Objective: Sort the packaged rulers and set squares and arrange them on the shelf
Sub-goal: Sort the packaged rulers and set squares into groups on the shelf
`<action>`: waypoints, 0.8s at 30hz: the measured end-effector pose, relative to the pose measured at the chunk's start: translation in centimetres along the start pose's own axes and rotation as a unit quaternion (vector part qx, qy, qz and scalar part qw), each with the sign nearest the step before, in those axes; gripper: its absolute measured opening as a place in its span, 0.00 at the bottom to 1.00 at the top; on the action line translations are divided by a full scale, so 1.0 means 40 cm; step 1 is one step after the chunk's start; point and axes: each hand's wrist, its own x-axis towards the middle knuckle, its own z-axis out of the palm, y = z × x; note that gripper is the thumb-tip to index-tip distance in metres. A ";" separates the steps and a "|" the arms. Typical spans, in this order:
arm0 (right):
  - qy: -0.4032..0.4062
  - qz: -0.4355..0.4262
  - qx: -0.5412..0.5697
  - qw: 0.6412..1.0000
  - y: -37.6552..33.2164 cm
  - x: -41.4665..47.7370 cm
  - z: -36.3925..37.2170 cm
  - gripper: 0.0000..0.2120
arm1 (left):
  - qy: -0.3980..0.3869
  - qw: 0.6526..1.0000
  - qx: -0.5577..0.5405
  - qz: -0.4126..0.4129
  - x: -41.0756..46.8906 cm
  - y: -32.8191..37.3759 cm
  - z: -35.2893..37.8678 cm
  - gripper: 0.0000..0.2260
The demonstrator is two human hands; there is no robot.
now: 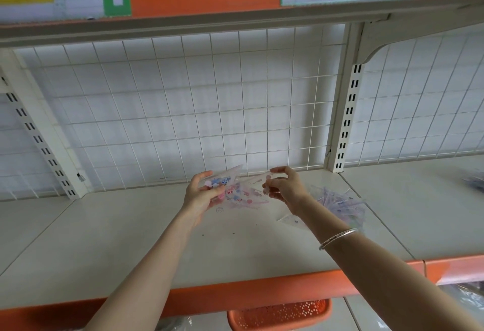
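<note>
While the left hand [203, 196] curls its thumb and fingers round one end of a fan of clear packets [237, 194], the right hand [286, 186] pinches the far corner between thumb and forefinger, its other fingers bent. The packets are glossy see-through film printed with pink and blue cartoon shapes, and one shows a triangular tip. They are held low over the smooth cream shelf [125, 241], near its white wire grid [183, 110]. Just right of the right hand, a loose pile [339, 203] of pale lilac packets lies on the shelf. A thin silvery bracelet [337, 237] rings the right forearm. Below the shelf's edge, a perforated orange basket [280, 313] shows.
</note>
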 end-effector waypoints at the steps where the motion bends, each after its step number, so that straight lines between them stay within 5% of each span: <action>1: 0.002 -0.001 0.002 1.000 0.002 -0.001 0.000 0.13 | 0.011 1.000 -0.002 0.004 0.000 0.000 -0.008 0.24; 11: -0.029 0.000 0.068 0.997 0.021 -0.022 0.030 0.18 | 0.177 0.979 -0.082 0.052 0.008 -0.027 -0.025 0.20; 14: -0.035 0.011 0.106 0.994 0.026 -0.029 0.044 0.12 | 0.201 0.971 -0.108 0.063 0.010 -0.042 -0.012 0.19; 24: -0.012 0.037 0.172 0.984 0.050 -0.025 0.069 0.06 | 0.069 0.984 -0.153 0.054 -0.013 -0.077 0.029 0.17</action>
